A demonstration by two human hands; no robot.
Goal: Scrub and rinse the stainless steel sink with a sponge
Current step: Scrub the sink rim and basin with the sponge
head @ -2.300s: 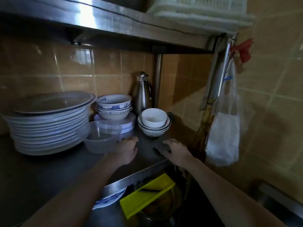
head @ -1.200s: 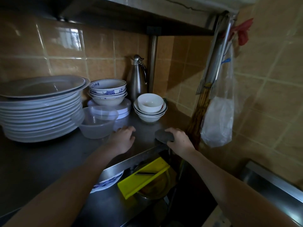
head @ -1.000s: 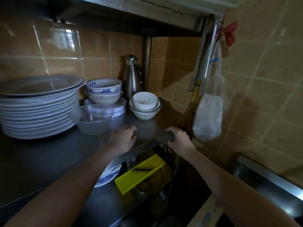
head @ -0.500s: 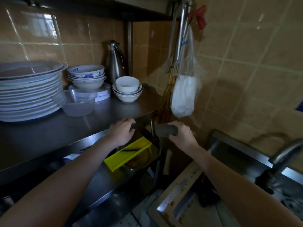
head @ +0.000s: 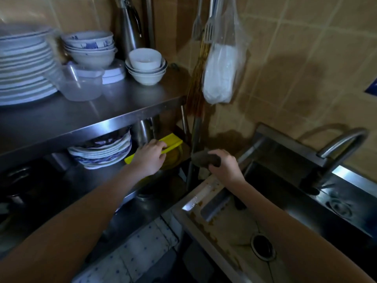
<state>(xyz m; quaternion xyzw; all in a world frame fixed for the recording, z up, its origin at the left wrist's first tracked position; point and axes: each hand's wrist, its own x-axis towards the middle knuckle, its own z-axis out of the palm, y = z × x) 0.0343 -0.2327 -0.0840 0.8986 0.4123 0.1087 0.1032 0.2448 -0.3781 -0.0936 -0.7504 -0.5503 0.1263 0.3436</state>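
I see my right hand point(head: 225, 167) closed around a dark sponge point(head: 206, 158), fingers curled over its top, held above the near-left corner of the stainless steel sink point(head: 206, 227). The sink rim at that corner carries brown speckled residue along its edge. The basin below the hand is open, with a round drain point(head: 263, 249) near the front. A second basin lies to the right, under a curved faucet point(head: 342, 144) that rises from the back ledge.

My left hand point(head: 150, 158) is in front of the lower shelf, fingers bent and loosely together; it overlaps a yellow board point(head: 173, 140), and I cannot tell whether it touches or grips it. A stack of patterned plates point(head: 102, 151) sits just left of that hand on the same shelf.

The upper shelf point(head: 114, 111) is crowded toward the back: white plates point(head: 24, 72), a clear plastic container point(head: 81, 84), blue-patterned bowls point(head: 89, 48), and small white bowls point(head: 145, 68). Its front edge strip is bare.

Between the shelf upright and the tiled wall, a plastic bag point(head: 221, 72) and utensils hang close together, leaving a narrow gap above the sponge.

I find no legible writing or brand marks.
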